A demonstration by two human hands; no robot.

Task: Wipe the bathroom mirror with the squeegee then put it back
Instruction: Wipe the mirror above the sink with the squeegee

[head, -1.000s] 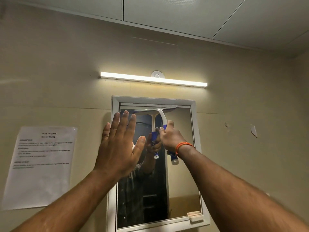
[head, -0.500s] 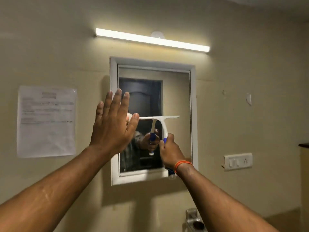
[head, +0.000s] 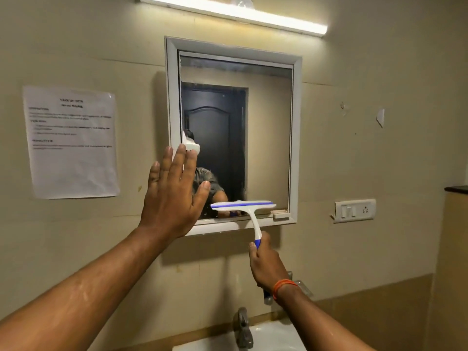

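Right hand (head: 266,264) gripping the squeegee (head: 247,211) by its handle, blade low on the mirror (head: 266,135) (near the bottom frame), left hand (head: 172,196) spread flat at the mirror's left edge

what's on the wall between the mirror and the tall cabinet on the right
In the head view, a white switch plate is mounted between the mirror and cabinet; otherwise bare wall.

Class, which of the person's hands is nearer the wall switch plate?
Right. The right hand grips the squeegee below-left of the switch plate; the left hand is beyond the mirror's left edge.
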